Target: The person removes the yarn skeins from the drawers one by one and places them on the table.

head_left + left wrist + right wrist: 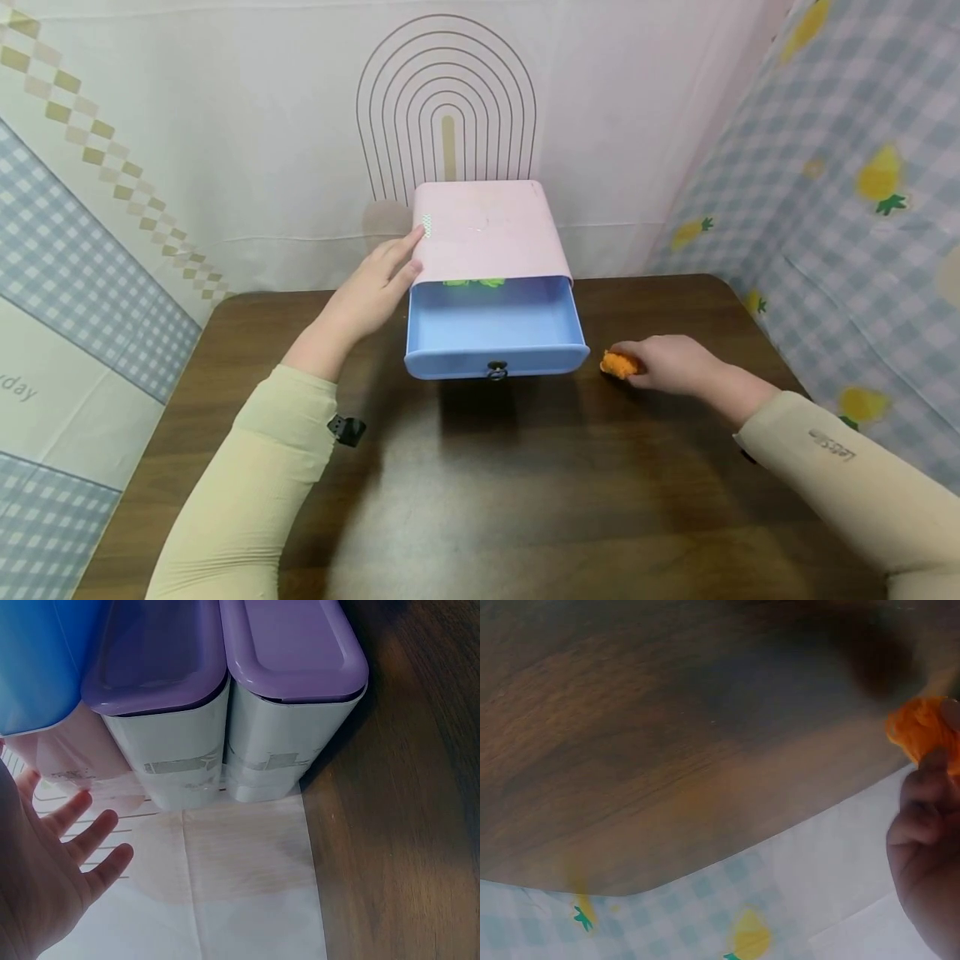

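A checked cloth [75, 275] hangs left of the brown wood table [465, 508]. The left hand [367, 292], fingers straight, touches a pink box [480, 225]. Its blue drawer [497, 361] sticks out, with green bits [491, 282] inside, too hidden to name. A pale cloth [630, 108] with a rainbow hangs behind. The right hand [675, 364] pinches an orange thing [619, 365] just right of the drawer. Farther right hangs a fruit cloth [825, 192].

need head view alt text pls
A blue plastic drawer stands open in a boxy pink case above a brown wooden table, green items at its back. A person's left hand is beside the case; the right hand pinches a crumpled orange object.
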`<state>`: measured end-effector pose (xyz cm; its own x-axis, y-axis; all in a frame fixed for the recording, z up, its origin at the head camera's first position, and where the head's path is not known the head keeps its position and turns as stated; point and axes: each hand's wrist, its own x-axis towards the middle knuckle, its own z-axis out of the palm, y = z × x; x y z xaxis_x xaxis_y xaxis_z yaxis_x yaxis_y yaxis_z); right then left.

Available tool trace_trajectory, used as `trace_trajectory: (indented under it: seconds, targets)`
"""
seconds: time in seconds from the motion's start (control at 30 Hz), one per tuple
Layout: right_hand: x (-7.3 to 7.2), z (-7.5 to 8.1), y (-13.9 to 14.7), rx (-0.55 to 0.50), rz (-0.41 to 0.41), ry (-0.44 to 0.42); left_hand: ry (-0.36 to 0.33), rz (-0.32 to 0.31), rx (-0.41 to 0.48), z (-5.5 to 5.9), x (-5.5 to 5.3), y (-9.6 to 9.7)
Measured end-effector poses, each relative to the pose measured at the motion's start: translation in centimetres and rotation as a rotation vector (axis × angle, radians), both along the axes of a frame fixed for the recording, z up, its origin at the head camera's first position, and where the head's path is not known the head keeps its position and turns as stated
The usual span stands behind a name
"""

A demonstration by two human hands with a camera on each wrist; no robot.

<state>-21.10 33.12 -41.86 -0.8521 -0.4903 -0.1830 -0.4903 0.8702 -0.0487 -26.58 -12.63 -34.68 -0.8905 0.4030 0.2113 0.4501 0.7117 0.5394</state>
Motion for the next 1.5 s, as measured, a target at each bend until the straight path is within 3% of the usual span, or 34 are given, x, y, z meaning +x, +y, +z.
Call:
trace_trajectory:
  seconds: [0.2, 0.43, 1.17, 1.5]
  targets:
    - [0.1, -0.9, 1.0, 0.016, 0.046, -0.002, -0.007, 0.002, -0.001, 0.1, 0.1, 0.1]
    - [0.5, -0.8, 1.6, 0.026, 0.055, 0.021, -0.011, 0.002, -0.006, 0.1, 0.1, 0.1]
    - [1.5, 0.3, 2.4, -0.008, 0.057, 0.023, -0.012, 0.002, -0.002, 0.0, 0.0, 0.0]
    - [1.8, 1.8, 1.7, -0.101, -0.005, -0.045, -0.014, 0.003, 0.004, -0.1, -0.1, 0.0]
